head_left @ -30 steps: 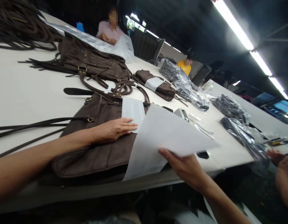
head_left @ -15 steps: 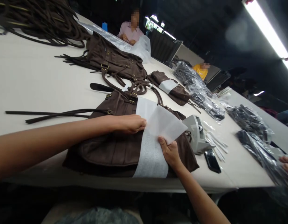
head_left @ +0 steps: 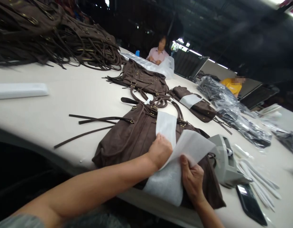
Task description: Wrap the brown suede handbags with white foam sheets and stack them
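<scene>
A dark brown handbag [head_left: 129, 136] lies at the table's front edge, its handles pointing away. White wrapping paper [head_left: 166, 126] runs over its middle, with a loose end sticking up to the right. My left hand [head_left: 160, 150] is closed on the paper at the bag's middle. Thumb on top, my right hand [head_left: 192, 177] grips the paper where the loose end rises. Just right of the bag stands a grey tape dispenser [head_left: 223, 161].
Behind lie another brown bag [head_left: 146, 77] and a paper-wrapped one [head_left: 205, 109]. A bag pile [head_left: 89, 41] fills the back left. A phone [head_left: 251, 202], white strips [head_left: 258, 180] and plastic-wrapped items [head_left: 241, 123] are at right. Two people are beyond.
The view has shifted left and nearer, showing more of the bag pile. My left hand has moved toward me on the paper, its forearm now rising from below. Both hands still grip the paper.
</scene>
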Tool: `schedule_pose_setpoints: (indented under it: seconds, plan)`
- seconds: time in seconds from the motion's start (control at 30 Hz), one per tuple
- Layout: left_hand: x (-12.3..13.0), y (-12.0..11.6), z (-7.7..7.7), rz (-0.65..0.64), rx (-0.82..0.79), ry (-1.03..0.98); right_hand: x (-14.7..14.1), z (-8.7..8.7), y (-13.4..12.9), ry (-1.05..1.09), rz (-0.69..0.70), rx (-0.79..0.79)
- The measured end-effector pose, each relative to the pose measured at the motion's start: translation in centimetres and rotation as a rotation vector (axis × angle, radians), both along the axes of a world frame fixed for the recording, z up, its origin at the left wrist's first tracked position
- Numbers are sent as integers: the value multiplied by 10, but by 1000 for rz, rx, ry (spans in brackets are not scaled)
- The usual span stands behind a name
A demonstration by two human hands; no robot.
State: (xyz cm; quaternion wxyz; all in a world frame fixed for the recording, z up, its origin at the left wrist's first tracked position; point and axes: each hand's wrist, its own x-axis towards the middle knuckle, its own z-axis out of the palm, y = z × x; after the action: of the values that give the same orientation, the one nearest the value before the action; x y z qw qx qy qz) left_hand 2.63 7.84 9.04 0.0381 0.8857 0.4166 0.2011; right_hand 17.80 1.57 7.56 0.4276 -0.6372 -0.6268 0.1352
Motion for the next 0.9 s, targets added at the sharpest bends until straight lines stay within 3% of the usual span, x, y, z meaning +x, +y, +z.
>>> schedule_pose_setpoints:
  seconds: [0.1, 0.23, 0.47, 0.57, 0.7, 0.8, 0.9]
  plan:
    - [-34, -22, -13, -28, 22, -28, -2, 3, -1, 96, -48, 3]
    - [-62, -31, -28, -98, 75, -131, -3, 4, 4, 181, -59, -48]
    - [-65, -29, -28, -248, 25, -204, -19, 28, 30, 50, 128, -37]
    - [-67, -30, -29, -259, -12, -202, -28, 28, 50, 27, 140, -75]
    - [-70, -32, -28, -234, -136, -247, -35, 7, 69, 28, 30, -203]
    - [-76, -34, -18, -98, -343, -415, -40, -4, 70, -48, -68, -192]
    - [-79, -33, -4, 42, -522, -559, -45, -3, 67, -138, -145, -188]
